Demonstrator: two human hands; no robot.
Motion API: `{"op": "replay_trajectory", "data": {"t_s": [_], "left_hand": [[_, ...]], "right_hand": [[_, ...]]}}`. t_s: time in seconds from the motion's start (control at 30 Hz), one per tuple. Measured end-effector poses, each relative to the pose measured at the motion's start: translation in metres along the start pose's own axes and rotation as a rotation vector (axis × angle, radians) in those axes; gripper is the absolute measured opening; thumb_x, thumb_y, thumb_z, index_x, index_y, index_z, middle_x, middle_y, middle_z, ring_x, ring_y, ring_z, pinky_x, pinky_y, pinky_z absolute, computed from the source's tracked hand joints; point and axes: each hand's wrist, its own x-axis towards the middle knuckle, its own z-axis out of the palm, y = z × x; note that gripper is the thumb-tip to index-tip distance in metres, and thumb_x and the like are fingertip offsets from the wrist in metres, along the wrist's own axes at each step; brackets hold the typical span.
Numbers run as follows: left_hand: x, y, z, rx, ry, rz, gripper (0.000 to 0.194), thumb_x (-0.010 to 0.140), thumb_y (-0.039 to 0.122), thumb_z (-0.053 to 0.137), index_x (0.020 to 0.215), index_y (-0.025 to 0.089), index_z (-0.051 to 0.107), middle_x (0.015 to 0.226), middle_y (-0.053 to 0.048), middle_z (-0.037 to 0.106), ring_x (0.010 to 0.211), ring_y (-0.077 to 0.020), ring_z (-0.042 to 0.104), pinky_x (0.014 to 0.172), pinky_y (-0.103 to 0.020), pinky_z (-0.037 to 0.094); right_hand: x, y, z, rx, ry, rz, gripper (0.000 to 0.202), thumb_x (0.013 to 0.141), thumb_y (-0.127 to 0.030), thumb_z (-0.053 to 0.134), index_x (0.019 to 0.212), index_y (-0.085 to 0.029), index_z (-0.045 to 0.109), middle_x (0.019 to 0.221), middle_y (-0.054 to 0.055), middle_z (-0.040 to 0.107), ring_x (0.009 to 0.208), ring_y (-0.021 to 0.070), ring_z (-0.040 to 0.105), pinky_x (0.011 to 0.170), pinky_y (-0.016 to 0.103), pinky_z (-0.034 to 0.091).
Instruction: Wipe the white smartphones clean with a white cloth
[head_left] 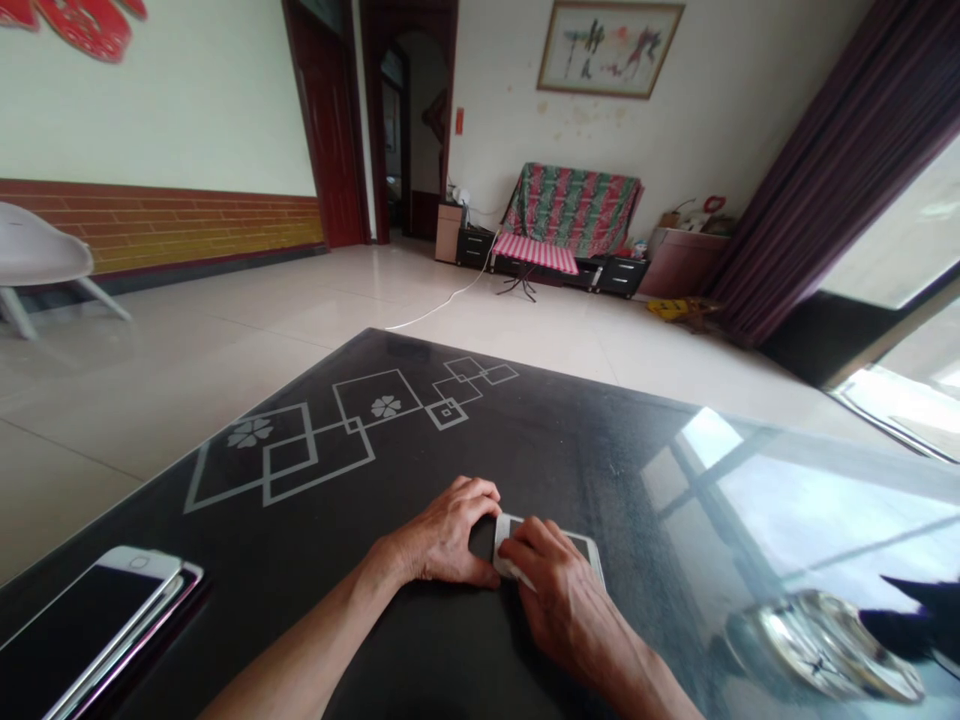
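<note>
a white phone [504,530] lies on the counter [420,650], well in from its far edge. the left hand [450,535] spreads thumb and fingers in a wide arch, tips at the phone's left end. the right hand [562,590] curls its fingers over the phone; whether they grip anything i cannot tell.

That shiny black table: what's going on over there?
Someone has both bare hands at a flat, white-framed phone on the glossy black table. The spread left hand has its thumb and fingertips by the phone's left end, while the right hand bends its fingers over the phone's face. A stack of flat phones, topped by a white one with a dark screen, lies to the left, and a clear glass dish sits to the right.
</note>
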Motion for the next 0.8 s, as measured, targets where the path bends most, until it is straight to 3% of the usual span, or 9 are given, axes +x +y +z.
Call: {"op": "replay_trajectory", "data": {"t_s": [0.17,0.47,0.8], "left_hand": [[0.0,0.0,-0.001,-0.009,-0.016,-0.003,0.059,0.05,0.032,0.085,0.103,0.023,0.06,0.121,-0.006,0.052,0.111,-0.0281,0.047,0.097,-0.041,0.042],[0.0,0.0,-0.001,0.0,-0.013,0.005,0.058,0.051,0.034,0.085,0.102,0.022,0.06,0.122,-0.006,0.052,0.112,-0.0273,0.047,0.098,-0.04,0.042],[-0.001,-0.001,-0.002,-0.002,-0.023,0.002,0.062,0.05,0.032,0.086,0.105,0.022,0.059,0.123,-0.006,0.051,0.11,-0.0269,0.046,0.097,-0.039,0.042]], "right_hand": [[-0.015,-0.002,-0.007,0.052,-0.033,0.034,0.027,0.082,-0.001,0.042,0.087,-0.022,0.057,0.093,0.004,0.053,0.087,0.018,0.05,0.075,0.029,0.041],[0.004,0.004,0.002,-0.018,0.024,0.01,0.02,0.085,-0.006,0.044,0.086,-0.02,0.058,0.092,0.005,0.052,0.084,0.0184,0.048,0.074,0.029,0.039],[-0.031,0.011,-0.012,0.106,-0.051,0.044,0.028,0.087,-0.003,0.039,0.092,-0.022,0.058,0.095,0.004,0.052,0.088,0.0182,0.049,0.077,0.031,0.041]]}}
